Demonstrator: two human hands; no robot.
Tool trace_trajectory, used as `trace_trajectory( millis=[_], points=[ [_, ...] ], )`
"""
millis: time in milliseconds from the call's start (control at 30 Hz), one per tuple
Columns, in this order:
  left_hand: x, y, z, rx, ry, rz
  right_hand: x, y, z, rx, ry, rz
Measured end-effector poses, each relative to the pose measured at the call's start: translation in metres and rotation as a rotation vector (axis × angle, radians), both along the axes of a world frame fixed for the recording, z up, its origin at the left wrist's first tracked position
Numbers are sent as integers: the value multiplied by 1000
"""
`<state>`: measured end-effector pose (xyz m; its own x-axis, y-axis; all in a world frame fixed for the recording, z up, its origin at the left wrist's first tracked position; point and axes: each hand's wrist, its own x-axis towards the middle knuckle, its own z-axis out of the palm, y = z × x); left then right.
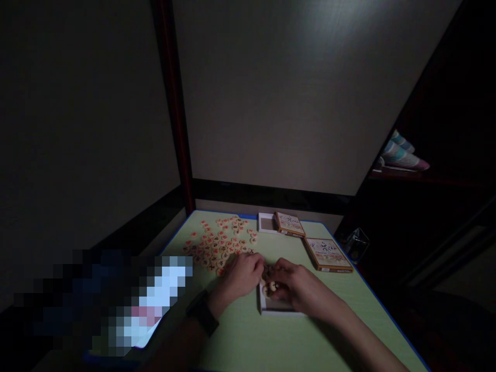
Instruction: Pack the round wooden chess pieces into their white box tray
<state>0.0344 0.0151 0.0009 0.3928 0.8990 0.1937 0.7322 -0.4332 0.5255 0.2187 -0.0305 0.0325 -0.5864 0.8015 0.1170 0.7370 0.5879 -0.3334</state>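
My right hand point(296, 283) at pieces point(273, 286) inside white tray point(282, 312), left hand point(243, 274) beside it, can't tell either grip

Relative to the red-brown post point(174, 98): broad panel point(287, 98) adjoining at right; striped fabric item point(401, 155) farther right; shiny dark object point(357, 245) at lower right; pixelated bright object point(158, 297) at lower left.

Left hand point(245, 272), right hand point(296, 283) near each other, fingers bent, forearms converging.
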Motion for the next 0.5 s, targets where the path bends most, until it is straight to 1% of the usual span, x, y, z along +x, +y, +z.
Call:
trace_trajectory(
  millis=[67, 167, 300, 400, 500],
  points=[
    [0, -1, 1, -5, -1, 0, -2, 0, -1, 15, -42, 20],
    [1, -2, 2, -9, -7, 2, -7, 1, -8, 47, -93, 53],
    [0, -1, 3, 1, -9, -12, -10, 1, -15, 73, -140, 38],
    [-1, -1, 4, -9, -12, -16, -10, -1, -12, 66, -117, 22],
    [-2, -3, 8, -32, -16, -6, -8, -3, -6, 26, -90, -34]
  ],
)
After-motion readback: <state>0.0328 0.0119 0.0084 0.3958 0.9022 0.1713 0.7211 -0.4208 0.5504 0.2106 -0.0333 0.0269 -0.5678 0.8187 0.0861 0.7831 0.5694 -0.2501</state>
